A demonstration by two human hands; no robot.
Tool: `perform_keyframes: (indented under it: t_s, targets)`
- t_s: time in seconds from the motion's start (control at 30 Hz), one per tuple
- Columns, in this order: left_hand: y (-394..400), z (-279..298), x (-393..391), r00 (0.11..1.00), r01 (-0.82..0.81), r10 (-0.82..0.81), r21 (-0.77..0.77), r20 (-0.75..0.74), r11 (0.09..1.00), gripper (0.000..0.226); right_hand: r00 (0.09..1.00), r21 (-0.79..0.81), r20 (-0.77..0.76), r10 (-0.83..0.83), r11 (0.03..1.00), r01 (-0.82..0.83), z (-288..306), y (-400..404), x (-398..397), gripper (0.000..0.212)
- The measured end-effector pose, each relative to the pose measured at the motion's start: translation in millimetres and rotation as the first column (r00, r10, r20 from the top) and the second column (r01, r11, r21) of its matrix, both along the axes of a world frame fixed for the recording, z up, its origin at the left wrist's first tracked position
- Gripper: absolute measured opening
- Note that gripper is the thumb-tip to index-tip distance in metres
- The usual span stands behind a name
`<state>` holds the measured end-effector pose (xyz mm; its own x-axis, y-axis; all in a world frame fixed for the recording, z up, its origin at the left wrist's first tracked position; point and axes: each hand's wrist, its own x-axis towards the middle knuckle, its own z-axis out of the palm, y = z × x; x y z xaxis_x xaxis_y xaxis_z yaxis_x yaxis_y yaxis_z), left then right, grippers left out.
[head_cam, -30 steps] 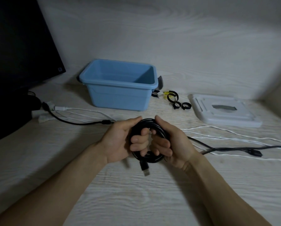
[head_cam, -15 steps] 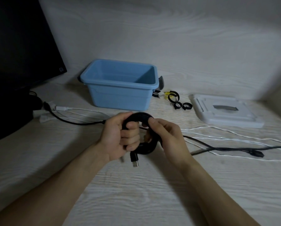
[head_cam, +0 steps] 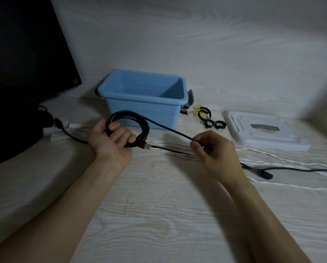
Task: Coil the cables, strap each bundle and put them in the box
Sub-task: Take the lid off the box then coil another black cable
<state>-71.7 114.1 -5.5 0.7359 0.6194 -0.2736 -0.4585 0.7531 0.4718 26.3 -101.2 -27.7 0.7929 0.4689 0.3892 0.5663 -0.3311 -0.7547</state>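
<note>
Holding coiled black USB cable (head_cam: 128, 128) upright, left hand (head_cam: 109, 143) | plug (head_cam: 146, 145) points right | right hand (head_cam: 212, 147) pinches taut strand.

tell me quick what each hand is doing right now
Left hand: closed, fingers curled round the coiled black cable.
Right hand: closed, pinching the loose run of the same cable between thumb and fingers.
</note>
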Motion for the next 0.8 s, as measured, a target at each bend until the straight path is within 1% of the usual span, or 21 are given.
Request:
perform_keyframes:
  t_s: [0.07, 0.17, 0.27, 0.33, 0.37, 0.4, 0.43, 0.5, 0.53, 0.57, 0.6, 0.63, 0.67, 0.7, 0.73, 0.77, 0.8]
  targets:
    - [-1.2, -0.7, 0.7, 0.999, -0.040, 0.040, 0.018, 0.002, 0.999, 0.046, 0.997, -0.080, 0.072, 0.038, 0.996, -0.032, -2.2, 0.8, -1.8, 0.004]
    - [-6.4, 0.0, 1.4, 0.995, -0.094, 0.091, 0.095, 0.032, 0.991, 0.044, 0.969, -0.230, 0.163, 0.184, 0.962, -0.144, -6.9, 6.9, -10.8, 0.017]
    - [-11.0, -0.3, 4.7, 0.993, -0.107, 0.097, 0.177, 0.064, 0.978, 0.039, 0.922, -0.326, 0.147, 0.357, 0.898, -0.295, -10.0, 16.7, -24.8, 0.031]
    - [-14.9, -3.9, 9.9, 0.994, -0.108, 0.111, 0.273, 0.005, 0.956, 0.033, 0.887, -0.366, 0.154, 0.434, 0.859, -0.357, -12.6, 23.5, -33.8, 0.040]
    - [-16.8, -6.9, 12.6, 0.990, -0.115, 0.134, 0.345, -0.032, 0.931, 0.029, 0.872, -0.379, 0.171, 0.460, 0.847, -0.372, -13.9, 26.2, -37.0, 0.044]
    - [-19.6, -9.3, 14.2, 0.984, -0.122, 0.166, 0.447, -0.061, 0.886, 0.025, 0.858, -0.386, 0.191, 0.477, 0.840, -0.381, -15.1, 28.3, -39.3, 0.046]
    - [-21.9, -12.8, 15.4, 0.976, -0.119, 0.201, 0.574, -0.081, 0.810, 0.022, 0.847, -0.386, 0.216, 0.485, 0.839, -0.382, -16.0, 29.8, -40.9, 0.048]
    - [-25.8, -21.4, 15.7, 0.965, -0.045, 0.236, 0.816, -0.114, 0.576, 0.022, 0.830, -0.374, 0.280, 0.482, 0.852, -0.368, -16.2, 31.6, -42.1, 0.049]
    - [-27.5, -26.1, 15.2, 0.967, 0.022, 0.217, 0.889, -0.136, 0.458, 0.021, 0.825, -0.361, 0.314, 0.469, 0.863, -0.353, -15.1, 31.7, -41.8, 0.048]
    - [-29.9, -29.7, 14.0, 0.971, 0.093, 0.172, 0.924, -0.166, 0.370, 0.021, 0.823, -0.339, 0.346, 0.450, 0.878, -0.338, -13.0, 31.1, -41.2, 0.045]
    - [-31.8, -32.3, 12.5, 0.971, 0.163, 0.120, 0.938, -0.208, 0.304, 0.026, 0.823, -0.301, 0.373, 0.427, 0.895, -0.328, -10.5, 29.7, -40.1, 0.041]
    - [-33.1, -34.4, 10.5, 0.966, 0.224, 0.074, 0.944, -0.248, 0.242, 0.034, 0.828, -0.244, 0.393, 0.399, 0.914, -0.324, -7.5, 27.6, -38.9, 0.036]
    - [-34.6, -35.0, 7.7, 0.959, 0.272, 0.035, 0.945, -0.282, 0.181, 0.038, 0.838, -0.175, 0.408, 0.363, 0.932, -0.318, -3.9, 25.0, -37.8, 0.032]
    - [-35.6, -35.3, 5.5, 0.952, 0.303, -0.001, 0.942, -0.306, 0.146, 0.033, 0.852, -0.105, 0.416, 0.319, 0.947, -0.303, 0.3, 22.3, -37.0, 0.028]
    - [-36.8, -34.2, 3.3, 0.947, 0.322, -0.037, 0.936, -0.320, 0.140, 0.024, 0.869, -0.038, 0.417, 0.265, 0.961, -0.275, 4.0, 19.8, -36.4, 0.024]
    - [-37.3, -32.3, 1.7, 0.941, 0.337, -0.073, 0.929, -0.330, 0.154, 0.019, 0.884, 0.023, 0.422, 0.201, 0.972, -0.233, 7.1, 17.4, -35.5, 0.021]
    - [-37.6, -29.6, 0.3, 0.935, 0.353, -0.109, 0.922, -0.339, 0.162, 0.020, 0.894, 0.080, 0.428, 0.129, 0.981, -0.179, 9.5, 15.2, -34.2, 0.019]
